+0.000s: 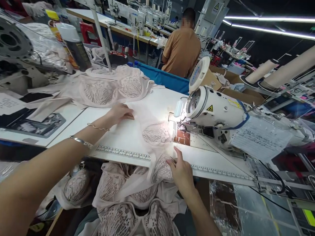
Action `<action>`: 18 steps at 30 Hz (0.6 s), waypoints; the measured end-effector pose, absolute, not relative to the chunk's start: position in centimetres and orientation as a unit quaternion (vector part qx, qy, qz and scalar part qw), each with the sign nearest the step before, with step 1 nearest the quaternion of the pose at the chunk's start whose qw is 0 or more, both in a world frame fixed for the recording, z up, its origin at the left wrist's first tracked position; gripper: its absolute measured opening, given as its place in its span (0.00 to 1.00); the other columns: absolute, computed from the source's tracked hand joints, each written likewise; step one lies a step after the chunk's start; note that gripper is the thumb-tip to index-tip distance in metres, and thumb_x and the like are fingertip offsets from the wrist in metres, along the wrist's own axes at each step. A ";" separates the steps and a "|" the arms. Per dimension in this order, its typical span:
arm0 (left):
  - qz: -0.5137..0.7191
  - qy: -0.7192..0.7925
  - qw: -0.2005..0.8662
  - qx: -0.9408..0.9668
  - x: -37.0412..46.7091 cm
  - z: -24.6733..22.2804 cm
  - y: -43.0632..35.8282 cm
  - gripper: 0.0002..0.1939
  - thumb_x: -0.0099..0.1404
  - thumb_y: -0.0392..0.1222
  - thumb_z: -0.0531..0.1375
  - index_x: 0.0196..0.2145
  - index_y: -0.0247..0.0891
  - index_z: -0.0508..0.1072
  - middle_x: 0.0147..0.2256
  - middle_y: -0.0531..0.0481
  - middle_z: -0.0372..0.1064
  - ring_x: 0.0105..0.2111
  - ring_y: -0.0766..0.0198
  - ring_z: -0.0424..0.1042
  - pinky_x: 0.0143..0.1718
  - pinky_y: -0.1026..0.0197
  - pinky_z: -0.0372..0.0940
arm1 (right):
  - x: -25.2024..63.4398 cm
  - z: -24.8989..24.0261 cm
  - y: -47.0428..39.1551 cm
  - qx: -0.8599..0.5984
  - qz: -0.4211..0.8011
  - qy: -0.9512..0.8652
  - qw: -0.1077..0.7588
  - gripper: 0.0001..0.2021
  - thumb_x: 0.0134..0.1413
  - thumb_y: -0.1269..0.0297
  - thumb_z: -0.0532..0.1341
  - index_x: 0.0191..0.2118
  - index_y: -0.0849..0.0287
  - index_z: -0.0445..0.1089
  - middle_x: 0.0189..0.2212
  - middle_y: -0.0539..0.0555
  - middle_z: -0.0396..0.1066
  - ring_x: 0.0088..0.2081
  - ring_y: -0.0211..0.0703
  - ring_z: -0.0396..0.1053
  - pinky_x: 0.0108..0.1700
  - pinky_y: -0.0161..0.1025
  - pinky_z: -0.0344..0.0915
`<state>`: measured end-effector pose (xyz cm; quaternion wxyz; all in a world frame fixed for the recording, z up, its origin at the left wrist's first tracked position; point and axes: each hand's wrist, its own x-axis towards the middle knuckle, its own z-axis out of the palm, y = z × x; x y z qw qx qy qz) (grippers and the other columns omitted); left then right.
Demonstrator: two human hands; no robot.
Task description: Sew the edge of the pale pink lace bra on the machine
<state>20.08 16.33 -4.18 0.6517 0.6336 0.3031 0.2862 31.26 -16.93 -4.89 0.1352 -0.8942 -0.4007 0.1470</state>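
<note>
A pale pink lace bra piece [157,134] lies on the white sewing table [137,108], its edge under the needle of a white sewing machine [216,113]. My left hand [120,113] rests flat on the sheer fabric at the piece's far left. My right hand [180,170] presses the near lace cup at the table's front edge and holds something thin and metallic, hard to make out. A lamp lights the needle area brightly.
A heap of finished lace bras [110,87] lies at the back left. More lace pieces [128,203] hang below the table front. Spray cans [73,42] stand far left. A person in a tan shirt [182,49] sits ahead, facing away. Thread cones [290,70] stand at right.
</note>
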 end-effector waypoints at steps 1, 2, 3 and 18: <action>0.295 0.310 0.610 0.667 20.2 -4.2 16.2 0.07 0.64 0.38 0.63 0.38 0.30 0.72 0.30 0.46 0.73 0.49 0.44 0.75 0.55 0.34 0.65 | 31.5 -4.7 -16.9 -0.907 0.145 -0.387 0.086 0.29 0.70 0.61 0.59 0.71 0.63 0.55 0.30 0.56 0.78 0.36 0.54 0.77 0.35 0.37 0.61; 0.303 0.311 0.566 0.701 20.5 -4.3 15.5 0.07 0.67 0.37 0.60 0.41 0.30 0.72 0.35 0.44 0.75 0.53 0.44 0.71 0.58 0.33 0.60 | 31.6 -4.4 -16.7 -0.912 0.148 -0.381 0.044 0.31 0.71 0.60 0.58 0.73 0.64 0.52 0.31 0.57 0.78 0.36 0.55 0.77 0.35 0.38 0.61; 0.310 0.302 0.528 0.731 20.9 -4.3 14.5 0.08 0.69 0.37 0.58 0.44 0.31 0.72 0.41 0.42 0.75 0.57 0.44 0.68 0.61 0.32 0.56 | 31.6 -4.0 -16.6 -0.912 0.155 -0.380 0.010 0.32 0.72 0.58 0.58 0.74 0.63 0.50 0.31 0.57 0.78 0.38 0.55 0.78 0.35 0.38 0.61; 0.116 -0.086 0.064 0.987 28.1 -8.1 -0.3 0.26 0.78 0.48 0.50 0.65 0.27 0.66 0.64 0.30 0.63 0.63 0.39 0.63 0.62 0.37 0.59 | 39.1 4.2 -19.1 -0.898 -0.020 -0.379 -0.223 0.04 0.67 0.69 0.63 0.40 0.59 0.76 0.41 0.59 0.77 0.52 0.54 0.72 0.33 0.39 0.58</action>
